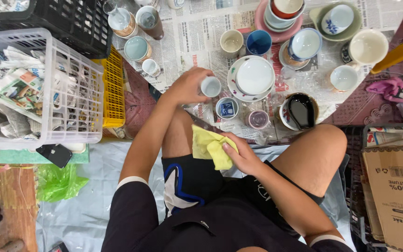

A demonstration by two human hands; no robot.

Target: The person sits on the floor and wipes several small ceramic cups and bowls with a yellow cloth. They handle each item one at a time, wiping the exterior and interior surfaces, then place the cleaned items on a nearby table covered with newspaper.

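My left hand (188, 87) grips a small pale cup (211, 86) and holds it over the newspaper-covered floor, just left of a stack of white plates and a bowl (253, 77). My right hand (241, 151) clutches a crumpled yellow cloth (209, 146) above my left knee. Right below the held cup sit a small blue-patterned cup (227, 108) and a small purple cup (258, 119). I am seated with both bare knees up on either side of my arms.
Several cups, bowls and saucers crowd the newspaper ahead, including a dark-glazed bowl (301, 111). A white basket of crumpled newspaper (29, 93), a yellow crate (113, 88) and a black crate (66, 21) stand left. A phone (54, 154) lies nearby. A cardboard box (397, 191) is right.
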